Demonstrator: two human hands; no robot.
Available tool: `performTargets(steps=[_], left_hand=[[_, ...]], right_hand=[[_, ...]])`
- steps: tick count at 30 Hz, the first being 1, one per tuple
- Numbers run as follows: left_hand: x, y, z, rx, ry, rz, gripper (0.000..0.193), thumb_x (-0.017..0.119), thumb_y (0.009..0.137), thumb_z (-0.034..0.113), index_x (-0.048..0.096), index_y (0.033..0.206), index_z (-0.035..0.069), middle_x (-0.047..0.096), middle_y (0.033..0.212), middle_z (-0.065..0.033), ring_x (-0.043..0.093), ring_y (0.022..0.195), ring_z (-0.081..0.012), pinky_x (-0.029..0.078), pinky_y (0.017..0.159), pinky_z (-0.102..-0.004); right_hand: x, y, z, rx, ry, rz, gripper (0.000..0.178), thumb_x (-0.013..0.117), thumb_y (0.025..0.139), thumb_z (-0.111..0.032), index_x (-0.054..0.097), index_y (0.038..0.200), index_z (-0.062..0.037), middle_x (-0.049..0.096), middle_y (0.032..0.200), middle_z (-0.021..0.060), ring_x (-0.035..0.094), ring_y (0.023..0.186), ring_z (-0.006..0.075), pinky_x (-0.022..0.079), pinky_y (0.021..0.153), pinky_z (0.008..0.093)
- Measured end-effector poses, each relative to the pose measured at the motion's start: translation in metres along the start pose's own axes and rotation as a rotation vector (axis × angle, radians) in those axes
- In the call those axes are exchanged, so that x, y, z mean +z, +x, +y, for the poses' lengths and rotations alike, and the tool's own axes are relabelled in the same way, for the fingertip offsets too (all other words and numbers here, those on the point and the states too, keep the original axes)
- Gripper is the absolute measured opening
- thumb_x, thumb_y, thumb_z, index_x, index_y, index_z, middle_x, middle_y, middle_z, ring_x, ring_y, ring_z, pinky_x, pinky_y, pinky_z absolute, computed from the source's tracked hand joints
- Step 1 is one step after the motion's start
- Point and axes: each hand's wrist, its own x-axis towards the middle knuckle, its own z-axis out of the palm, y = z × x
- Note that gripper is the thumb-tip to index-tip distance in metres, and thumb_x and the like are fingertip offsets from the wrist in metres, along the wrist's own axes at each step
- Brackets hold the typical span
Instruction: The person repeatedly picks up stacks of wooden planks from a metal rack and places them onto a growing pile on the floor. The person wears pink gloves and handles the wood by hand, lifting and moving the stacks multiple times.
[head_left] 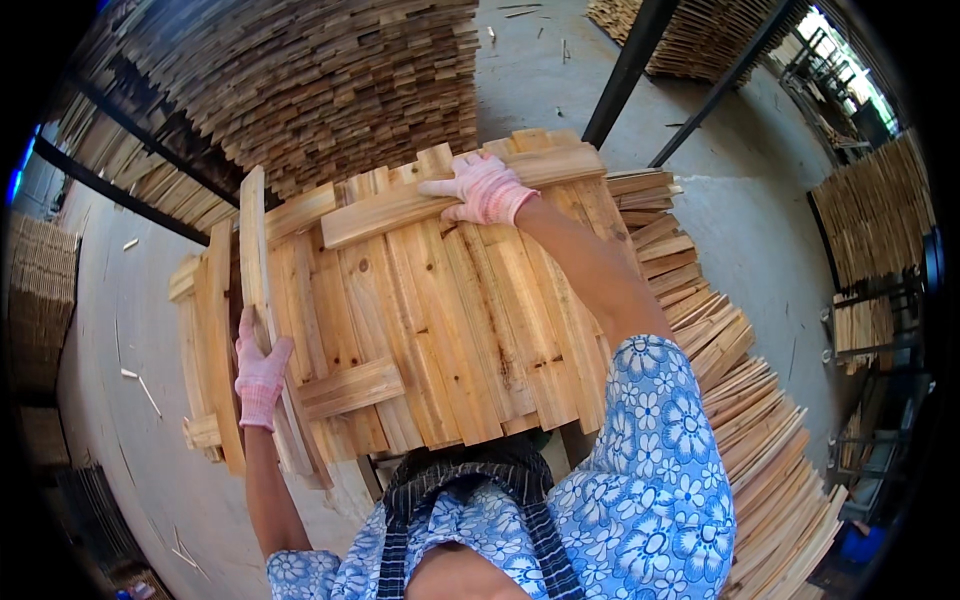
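Note:
My left hand (262,372), in a pink and white knit glove, grips a long narrow wooden board (254,235) tilted up on its edge at the left of a layer of boards. The thumb is on its right side. My right hand (487,190), gloved alike, grasps a wooden plank (375,215) lying crosswise over the far part of the layer, its fingers spread across it. Underneath, pale knotty boards (440,330) lie side by side with uneven ends. A short wood piece (352,388) rests across them near the front left.
A tall stack of boards (330,90) rises beyond, with dark metal posts (630,75) near it. More loose boards (750,440) are piled to the right. Wood scraps (150,395) lie on the concrete floor (110,310). Further stacks (880,215) stand at the far right.

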Motion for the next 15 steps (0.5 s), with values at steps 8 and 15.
performTargets(steps=[8,15], left_hand=[[0.046,0.028,0.028,-0.180,0.550,0.095,0.077,0.078,0.082,0.034,0.037,0.145,0.016,0.050,0.138,-0.0268,0.057,0.124,-0.0484,0.051,0.099,-0.0568],[0.001,-0.032,0.021,0.160,-0.240,0.181,0.084,0.085,0.082,0.029,0.040,0.150,0.012,0.066,0.120,-0.0145,0.066,0.106,-0.0242,0.053,0.094,-0.0379]], right_hand=[[-0.002,0.014,0.008,-0.048,-0.005,-0.071,0.067,0.063,0.093,-0.061,0.045,0.155,-0.0435,0.055,0.139,0.0220,0.051,0.133,0.0412,0.038,0.112,0.0508],[0.011,0.016,0.021,-0.121,-0.002,0.034,0.074,0.066,0.088,-0.067,0.048,0.154,-0.0380,0.058,0.129,0.0235,0.055,0.122,0.0430,0.045,0.105,0.0494]])
